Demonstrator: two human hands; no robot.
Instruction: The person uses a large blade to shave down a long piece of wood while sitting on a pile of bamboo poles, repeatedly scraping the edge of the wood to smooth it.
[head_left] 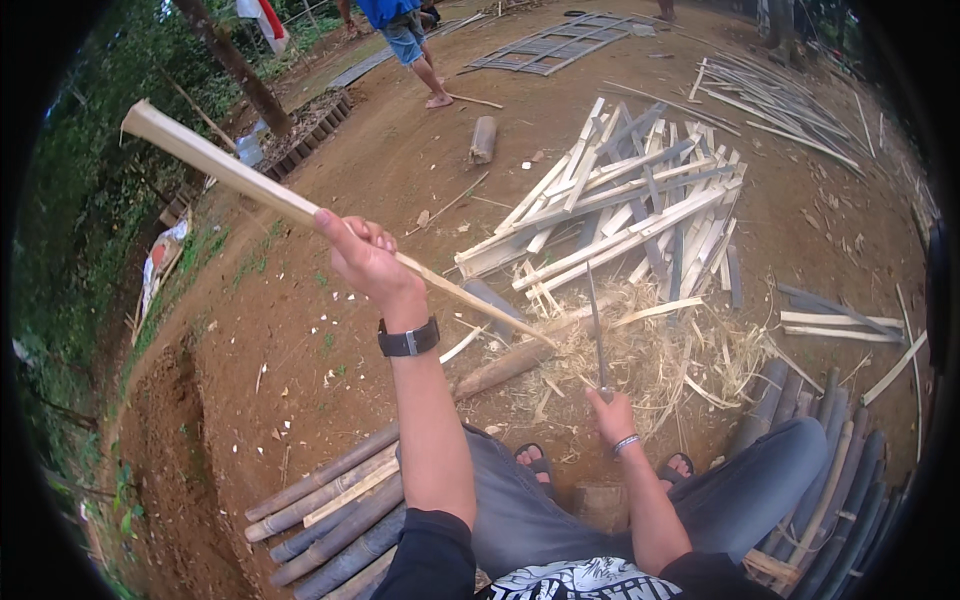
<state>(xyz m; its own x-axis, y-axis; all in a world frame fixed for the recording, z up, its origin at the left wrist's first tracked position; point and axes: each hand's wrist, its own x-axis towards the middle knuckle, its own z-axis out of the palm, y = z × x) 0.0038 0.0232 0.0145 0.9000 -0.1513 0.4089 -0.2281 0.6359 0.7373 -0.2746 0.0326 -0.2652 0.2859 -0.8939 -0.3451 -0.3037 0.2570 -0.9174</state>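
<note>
My left hand [372,268] is raised at left of centre, its fingers wrapped round a long pale split bamboo strip [225,170]. That strip slants from the upper left down to the right, its lower end at a log [505,368] on the ground; whether the two touch, I cannot tell. Lower down, my right hand [612,420] grips the handle of a long-bladed knife [598,335], the blade pointing up and away from me. Curly bamboo shavings [665,370] lie in a heap beyond the knife. The handle is mostly hidden in my fist.
A pile of split bamboo [640,205] lies ahead, with more strips [790,105] at the far right. Bamboo poles [340,515] flank my legs on both sides. A short log piece [483,140], a bamboo lattice [560,42] and a standing person [408,50] are farther off.
</note>
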